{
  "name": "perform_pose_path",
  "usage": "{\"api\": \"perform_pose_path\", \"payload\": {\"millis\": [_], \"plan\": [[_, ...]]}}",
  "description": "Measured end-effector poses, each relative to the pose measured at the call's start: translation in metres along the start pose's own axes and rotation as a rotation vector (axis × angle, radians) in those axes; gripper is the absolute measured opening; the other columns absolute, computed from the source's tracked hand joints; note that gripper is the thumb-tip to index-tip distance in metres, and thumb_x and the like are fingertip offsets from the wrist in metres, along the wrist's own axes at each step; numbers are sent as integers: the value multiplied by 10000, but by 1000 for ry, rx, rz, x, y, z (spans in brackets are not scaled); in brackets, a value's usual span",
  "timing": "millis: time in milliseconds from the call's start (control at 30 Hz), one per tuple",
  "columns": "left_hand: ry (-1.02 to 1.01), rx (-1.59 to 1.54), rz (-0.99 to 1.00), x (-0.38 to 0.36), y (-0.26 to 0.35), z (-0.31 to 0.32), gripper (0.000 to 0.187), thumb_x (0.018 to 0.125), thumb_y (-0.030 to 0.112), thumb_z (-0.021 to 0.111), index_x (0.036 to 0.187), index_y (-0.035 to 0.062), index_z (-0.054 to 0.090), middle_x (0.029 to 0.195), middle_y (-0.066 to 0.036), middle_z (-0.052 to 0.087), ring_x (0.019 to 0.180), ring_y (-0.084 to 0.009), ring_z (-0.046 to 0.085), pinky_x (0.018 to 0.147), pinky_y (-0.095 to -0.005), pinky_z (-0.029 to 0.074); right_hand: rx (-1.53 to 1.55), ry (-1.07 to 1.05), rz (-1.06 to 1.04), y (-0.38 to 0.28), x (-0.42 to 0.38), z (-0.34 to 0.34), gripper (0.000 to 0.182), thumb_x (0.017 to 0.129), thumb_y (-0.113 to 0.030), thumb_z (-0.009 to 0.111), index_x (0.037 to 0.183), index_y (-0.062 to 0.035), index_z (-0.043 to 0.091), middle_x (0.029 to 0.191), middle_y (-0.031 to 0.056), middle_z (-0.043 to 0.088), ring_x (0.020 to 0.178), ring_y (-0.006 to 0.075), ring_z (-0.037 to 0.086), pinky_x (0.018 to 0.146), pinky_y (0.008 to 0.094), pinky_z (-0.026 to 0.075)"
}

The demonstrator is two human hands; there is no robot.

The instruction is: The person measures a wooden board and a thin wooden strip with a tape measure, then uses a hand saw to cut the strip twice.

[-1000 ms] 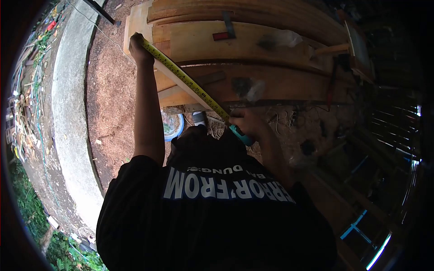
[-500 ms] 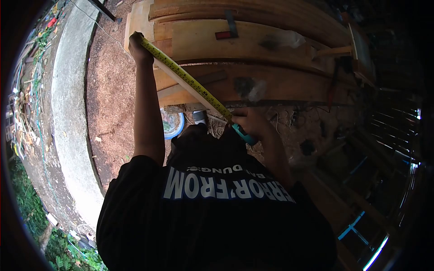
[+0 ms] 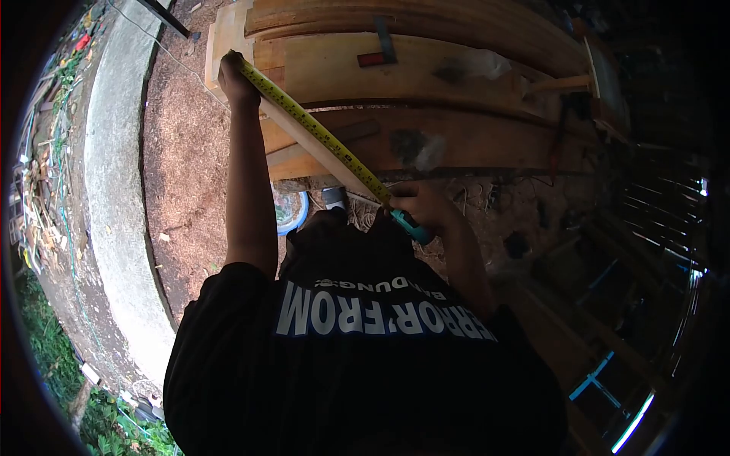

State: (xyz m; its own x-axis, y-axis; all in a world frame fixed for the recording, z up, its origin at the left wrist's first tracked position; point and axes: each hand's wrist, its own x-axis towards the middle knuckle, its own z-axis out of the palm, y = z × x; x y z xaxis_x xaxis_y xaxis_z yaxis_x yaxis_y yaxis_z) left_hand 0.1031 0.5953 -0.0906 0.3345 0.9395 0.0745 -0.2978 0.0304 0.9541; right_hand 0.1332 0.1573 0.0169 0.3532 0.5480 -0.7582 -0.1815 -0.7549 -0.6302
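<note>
A yellow tape measure blade (image 3: pixel 310 125) runs diagonally along a narrow light wooden strip (image 3: pixel 308 144). At the far upper-left end, my left hand (image 3: pixel 237 78) is closed round the blade's tip and the end of the strip. My right hand (image 3: pixel 426 207) is closed on the teal tape case (image 3: pixel 410 226) at the near end, close to my body, with its thumb by the blade. Beyond the strip lie wide boards (image 3: pixel 334 64), and a square with a red handle (image 3: pixel 372 58) rests on them.
Clear plastic (image 3: pixel 490 64) lies on the boards, and a dark item with plastic (image 3: pixel 409 144) on the nearer board. A blue-rimmed basin (image 3: pixel 303 214) stands on the ground. A concrete strip (image 3: pixel 114 175) runs down the left, and a dark post (image 3: pixel 163 17) is at the top.
Both hands keep their hold on the tape and strip. The boards and ground have shifted slightly left in view.
</note>
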Motion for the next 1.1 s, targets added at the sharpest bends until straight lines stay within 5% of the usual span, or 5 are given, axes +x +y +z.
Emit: {"api": "perform_pose_path", "payload": {"millis": [267,500,567,867,1100], "plan": [[-3,-55,-42,3,-6,14,369,947,433,573,904,73,637,777,-13,506,715,-147,509,678,-324,418,143,-20,30,14,8,-10,323,928,-173,677,1147,59,720,966,123,757,890,178,723,841,314,555],[9,-53,-11,9,-12,11,377,958,449,577,902,79,632,785,-10,509,716,-145,507,681,-326,419,123,34,-58,16,11,-6,285,930,-198,721,1158,-32,764,1012,79,775,907,151,703,848,301,535],[70,-52,-33,4,-5,15,275,985,291,535,839,66,595,785,-6,514,735,-135,483,711,-318,420,192,56,-49,18,13,-3,260,934,-197,714,1140,-52,776,1000,68,777,896,144,697,850,298,530],[11,-22,-36,12,-18,11,374,981,440,550,941,80,643,805,-18,522,734,-155,519,700,-335,437,143,28,-86,10,10,-7,217,960,-199,667,1048,-46,792,939,46,769,853,123,676,832,299,527],[19,12,-14,9,-14,15,359,973,403,555,952,60,656,836,-33,553,762,-166,537,716,-342,447,86,20,-47,-5,1,-11,233,963,-216,642,1001,-32,779,922,55,753,867,144,687,837,310,525]]}}
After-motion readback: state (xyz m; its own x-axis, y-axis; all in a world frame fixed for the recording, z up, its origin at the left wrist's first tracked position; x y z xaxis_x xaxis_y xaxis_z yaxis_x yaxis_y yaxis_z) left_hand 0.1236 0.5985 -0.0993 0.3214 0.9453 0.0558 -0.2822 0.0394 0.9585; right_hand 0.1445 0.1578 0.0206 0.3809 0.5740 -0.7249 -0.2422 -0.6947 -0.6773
